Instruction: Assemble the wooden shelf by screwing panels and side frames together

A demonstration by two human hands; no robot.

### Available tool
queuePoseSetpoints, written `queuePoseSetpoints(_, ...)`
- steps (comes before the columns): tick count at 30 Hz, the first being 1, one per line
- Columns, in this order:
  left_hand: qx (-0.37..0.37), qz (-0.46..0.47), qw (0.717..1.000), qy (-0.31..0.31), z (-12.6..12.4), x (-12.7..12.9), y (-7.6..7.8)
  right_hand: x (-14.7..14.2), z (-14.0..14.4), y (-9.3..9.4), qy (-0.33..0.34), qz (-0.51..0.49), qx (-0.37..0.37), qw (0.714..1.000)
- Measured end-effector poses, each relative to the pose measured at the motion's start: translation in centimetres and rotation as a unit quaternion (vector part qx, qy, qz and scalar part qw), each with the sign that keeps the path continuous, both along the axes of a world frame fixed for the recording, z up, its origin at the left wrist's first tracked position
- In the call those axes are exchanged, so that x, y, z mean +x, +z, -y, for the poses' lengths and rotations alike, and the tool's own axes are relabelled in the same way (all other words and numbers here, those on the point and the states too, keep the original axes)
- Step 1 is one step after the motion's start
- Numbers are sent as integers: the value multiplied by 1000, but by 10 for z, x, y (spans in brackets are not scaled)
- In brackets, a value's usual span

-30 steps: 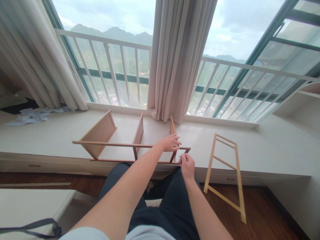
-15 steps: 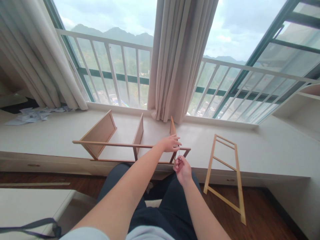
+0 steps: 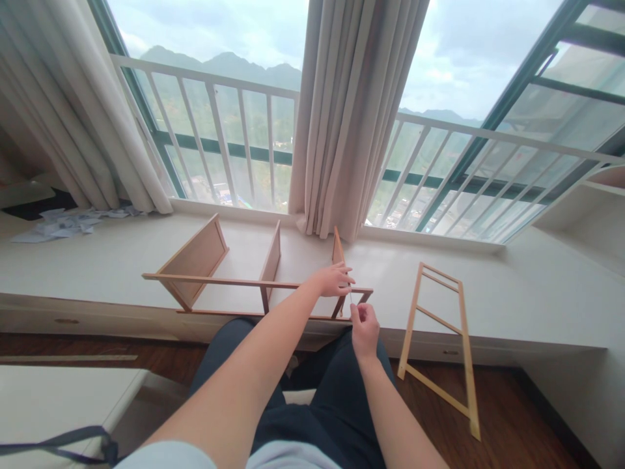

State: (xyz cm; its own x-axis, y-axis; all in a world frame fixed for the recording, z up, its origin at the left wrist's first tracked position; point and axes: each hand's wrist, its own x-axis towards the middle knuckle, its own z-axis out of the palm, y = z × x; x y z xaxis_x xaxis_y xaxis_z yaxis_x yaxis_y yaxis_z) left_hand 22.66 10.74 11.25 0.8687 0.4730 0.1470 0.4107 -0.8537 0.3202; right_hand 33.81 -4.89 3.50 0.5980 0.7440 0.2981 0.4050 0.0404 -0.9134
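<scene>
- The left hand [image 3: 333, 280] rests on the right end of a half-built wooden shelf frame [image 3: 229, 281], its fingers curled over the long front rail where the rightmost upright panel meets it; its grip is pressed onto the wood.
- The right hand [image 3: 364, 329] is just below and to the right of the left one, thumb and fingertips pinched on a thin metal tool [image 3: 350, 295] that stands nearly upright, its upper end reaching the rail beside the left fingers. What kind of tool it is cannot be told.
- The shelf frame lies on its side on the pale window ledge [image 3: 488, 306], directly ahead of the person's knees, with three panels standing across two long rails.
- A separate ladder-like wooden side frame [image 3: 437, 339] leans against the ledge edge to the right, its foot on the dark wooden floor, well apart from both hands.
- A bunched curtain [image 3: 351, 117] hangs behind the shelf frame, and crumpled papers [image 3: 68, 223] lie at the far left of the ledge.
</scene>
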Motion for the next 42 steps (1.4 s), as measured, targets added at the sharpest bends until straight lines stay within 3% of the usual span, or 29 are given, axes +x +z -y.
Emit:
queuePoseSetpoints(4,-2,1,1000,-6,-2,0,-2,1,1,3,-23,66,-19,997)
queuePoseSetpoints(9,-5,-3,1000,-2,-1,0,-1,0,2,3,-29,73,-14,997)
queuePoseSetpoints(16,-4,-4,1000,-1,0,-1,0,-3,0,0,-23,1,-18,1000)
queuePoseSetpoints(21,-3,-4,1000,-7,-1,-1,0,-12,-3,0,10,-143,-3,990)
queuePoseSetpoints(27,-7,-5,1000,-7,-1,-1,-1,-24,-7,8,62,-373,32,925)
queuePoseSetpoints(36,5,1,1000,-9,-4,1,-5,-20,-9,20,183,-605,25,774)
queuePoseSetpoints(39,1,-1,1000,-7,-5,1,-7,-19,-10,21,199,-620,24,759)
queuePoseSetpoints(42,-2,-4,1000,-4,-4,1,-6,-18,-10,20,199,-603,11,772)
